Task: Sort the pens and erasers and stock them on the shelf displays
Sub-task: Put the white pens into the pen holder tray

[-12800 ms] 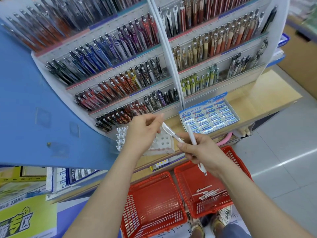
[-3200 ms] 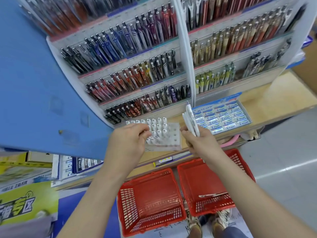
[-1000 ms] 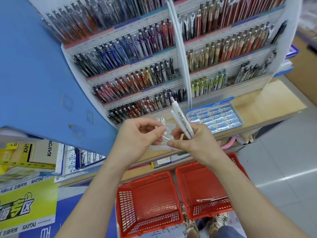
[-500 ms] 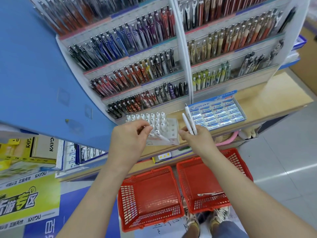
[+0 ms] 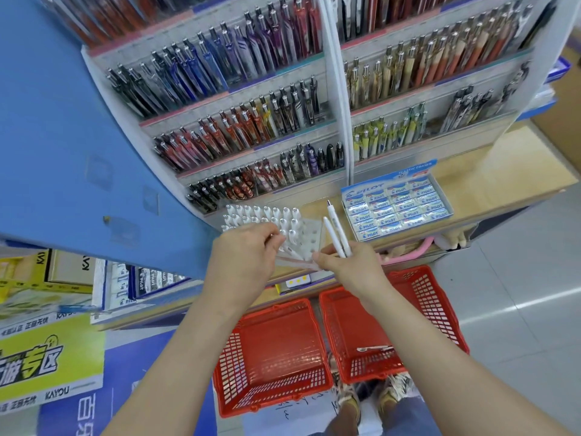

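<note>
Two white pens [image 5: 338,234] in right grip [image 5: 349,269], one pen [image 5: 290,250] in left grip [image 5: 242,262].

A pale wooden ledge [image 5: 490,180] runs across the shop. Right of it, glossy grey floor tiles [image 5: 534,247] carry a bright streak of light [image 5: 518,305] — left of it, a broad blue panel [image 5: 63,136], a yellow-green poster [image 5: 47,357] lower down.

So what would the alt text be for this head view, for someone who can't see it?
A person's left hand holds a white pen at a holed tray while the right hand grips two more pens. Behind are a pen display and erasers; two red baskets sit below.
</note>
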### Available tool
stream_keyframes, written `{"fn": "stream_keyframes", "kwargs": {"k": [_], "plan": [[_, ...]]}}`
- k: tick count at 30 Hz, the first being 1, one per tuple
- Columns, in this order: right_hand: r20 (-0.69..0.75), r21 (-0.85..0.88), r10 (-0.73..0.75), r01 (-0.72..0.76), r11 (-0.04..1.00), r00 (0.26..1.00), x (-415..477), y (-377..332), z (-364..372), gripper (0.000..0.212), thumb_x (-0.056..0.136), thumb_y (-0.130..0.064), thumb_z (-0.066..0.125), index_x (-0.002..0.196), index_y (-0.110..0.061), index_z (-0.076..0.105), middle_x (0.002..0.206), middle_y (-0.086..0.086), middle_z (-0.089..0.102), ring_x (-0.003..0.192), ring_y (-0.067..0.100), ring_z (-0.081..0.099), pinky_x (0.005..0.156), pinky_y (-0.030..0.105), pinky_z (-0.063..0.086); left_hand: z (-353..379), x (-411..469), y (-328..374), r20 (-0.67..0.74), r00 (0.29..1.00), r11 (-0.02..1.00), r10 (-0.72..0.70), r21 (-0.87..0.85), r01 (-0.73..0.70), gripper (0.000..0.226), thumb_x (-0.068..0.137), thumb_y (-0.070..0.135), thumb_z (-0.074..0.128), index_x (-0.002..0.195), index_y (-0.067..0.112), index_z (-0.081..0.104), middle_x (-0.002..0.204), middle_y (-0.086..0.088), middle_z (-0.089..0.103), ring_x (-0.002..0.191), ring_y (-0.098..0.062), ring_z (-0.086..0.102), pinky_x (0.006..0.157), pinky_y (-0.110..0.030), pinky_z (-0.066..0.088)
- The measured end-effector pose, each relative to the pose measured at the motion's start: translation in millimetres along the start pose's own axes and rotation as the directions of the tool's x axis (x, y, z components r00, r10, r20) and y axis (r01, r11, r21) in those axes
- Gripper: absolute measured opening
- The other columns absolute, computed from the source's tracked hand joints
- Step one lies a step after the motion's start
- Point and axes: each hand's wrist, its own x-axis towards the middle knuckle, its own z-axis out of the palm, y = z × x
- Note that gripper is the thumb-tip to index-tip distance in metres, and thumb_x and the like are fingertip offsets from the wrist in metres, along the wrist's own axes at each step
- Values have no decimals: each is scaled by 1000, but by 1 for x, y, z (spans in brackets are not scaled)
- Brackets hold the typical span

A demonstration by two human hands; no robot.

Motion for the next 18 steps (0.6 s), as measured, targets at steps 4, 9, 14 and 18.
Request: {"fn": "stream_keyframes", "kwargs": {"k": [4,9,14,18], "plan": [[8,8,-20,20,1000,1000,-5,5,5,27,72,-25,82,81,-3,68,76,21,69,43,7,45,48,23,37,10,-2,0,-6,998,996,61,69,-60,17,83,27,60,78,13,69,65,-2,65,60,-23,61,53,-33,50],[4,15,-21,21,1000,1000,-6,6,5,27,73,-26,81,83,-4,68,83,22,70,47,9,46,50,24,39,9,1,-1,-18,997,994,76,74,-74,15,82,24,61,77,12,68,66,-1,66,60,-22,61,54,-29,50],[35,70,-2,-1,998,999,-12,0,3,22,80,-21,76,84,-2,66,74,15,71,40,2,46,46,18,36,18,1,-6,46,996,993,79,87,-83,15,82,25,62,75,14,68,67,0,63,63,-22,60,55,-31,49],[68,180,82,-94,979,994,-17,-6,3,15,90,-18,62,78,-8,62,73,13,68,39,10,30,35,17,23,26,1,-7,84,995,996,47,75,-53,8,82,21,69,78,15,73,74,0,62,70,-20,60,61,-28,44]]}}
